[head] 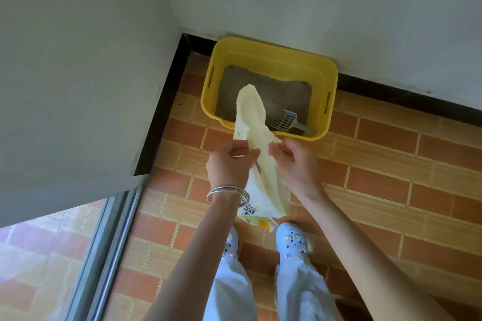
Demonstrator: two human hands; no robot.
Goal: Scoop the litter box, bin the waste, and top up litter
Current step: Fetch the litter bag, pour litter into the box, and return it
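Observation:
A yellow litter box [271, 53] stands on the tiled floor in the corner of two walls, holding grey litter [279, 94]. A grey-blue slotted scoop [288, 121] lies inside at the near right. I hold a pale cream woven litter bag [254, 117] in front of the box, its top end leaning over the box's near rim. My left hand [229, 164], with bangles on the wrist, grips the bag's left edge. My right hand [293, 161] pinches the bag's right edge. The bag's lower end with yellow print hangs near my shoes.
White walls with a black skirting [169, 101] close off the left and far sides. A sliding door track [109, 250] runs along the lower left. My blue shoes [293, 241] stand on the brick-pattern tiles just below the bag. Open tiled floor stretches to the right.

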